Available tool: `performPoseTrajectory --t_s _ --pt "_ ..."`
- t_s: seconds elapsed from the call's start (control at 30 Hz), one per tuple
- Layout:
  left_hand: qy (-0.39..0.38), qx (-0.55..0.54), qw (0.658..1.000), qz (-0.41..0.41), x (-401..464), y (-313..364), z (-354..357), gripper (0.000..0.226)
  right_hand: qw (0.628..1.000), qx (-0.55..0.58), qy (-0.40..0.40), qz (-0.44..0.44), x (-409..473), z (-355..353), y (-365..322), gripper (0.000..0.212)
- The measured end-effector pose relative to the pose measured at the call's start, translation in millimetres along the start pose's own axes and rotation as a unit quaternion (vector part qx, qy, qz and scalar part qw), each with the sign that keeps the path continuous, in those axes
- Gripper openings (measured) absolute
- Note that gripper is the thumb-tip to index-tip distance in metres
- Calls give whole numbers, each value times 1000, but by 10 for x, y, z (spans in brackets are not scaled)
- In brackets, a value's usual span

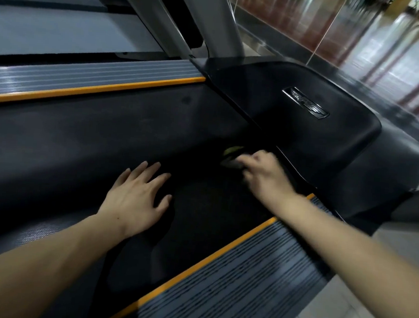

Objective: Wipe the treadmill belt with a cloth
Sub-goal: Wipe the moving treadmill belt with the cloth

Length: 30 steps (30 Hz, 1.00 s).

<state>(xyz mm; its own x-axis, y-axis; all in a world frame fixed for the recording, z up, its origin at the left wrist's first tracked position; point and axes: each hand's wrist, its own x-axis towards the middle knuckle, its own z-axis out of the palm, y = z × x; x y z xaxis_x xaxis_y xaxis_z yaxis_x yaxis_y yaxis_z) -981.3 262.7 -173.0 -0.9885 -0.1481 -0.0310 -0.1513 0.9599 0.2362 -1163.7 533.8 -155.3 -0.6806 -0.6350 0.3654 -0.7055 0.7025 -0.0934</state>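
The black treadmill belt (84, 144) runs across the middle of the head view. My left hand (135, 198) lies flat on it, fingers spread, holding nothing. My right hand (262, 175) is further up the belt, close to the black motor cover (294, 120), with its fingers closed on a dark cloth (231, 158) that shows a yellow-green patch. The cloth is pressed against the belt and is blurred, mostly hidden in shadow and under my fingers.
Grey ribbed side rails with orange edging flank the belt, one at upper left (84, 78) and one at lower right (231, 281). A grey upright post (214, 21) rises behind the motor cover. Tiled floor (399, 61) lies to the right.
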Motion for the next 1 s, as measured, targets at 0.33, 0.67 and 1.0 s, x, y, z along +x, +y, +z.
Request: performPoseTrajectory --t_s 0.33,0.67,1.0 --pt "-5 20 1000 -13 -86 63 -25 82 990 106 -72 52 -431 -37 -881 37" --pt "-19 10 999 -30 -61 133 -26 68 971 -159 -78 159 -114 -268 434 23" --pt "-21 6 999 -32 -104 140 -12 67 987 85 -130 -30 -436 -166 -435 31"
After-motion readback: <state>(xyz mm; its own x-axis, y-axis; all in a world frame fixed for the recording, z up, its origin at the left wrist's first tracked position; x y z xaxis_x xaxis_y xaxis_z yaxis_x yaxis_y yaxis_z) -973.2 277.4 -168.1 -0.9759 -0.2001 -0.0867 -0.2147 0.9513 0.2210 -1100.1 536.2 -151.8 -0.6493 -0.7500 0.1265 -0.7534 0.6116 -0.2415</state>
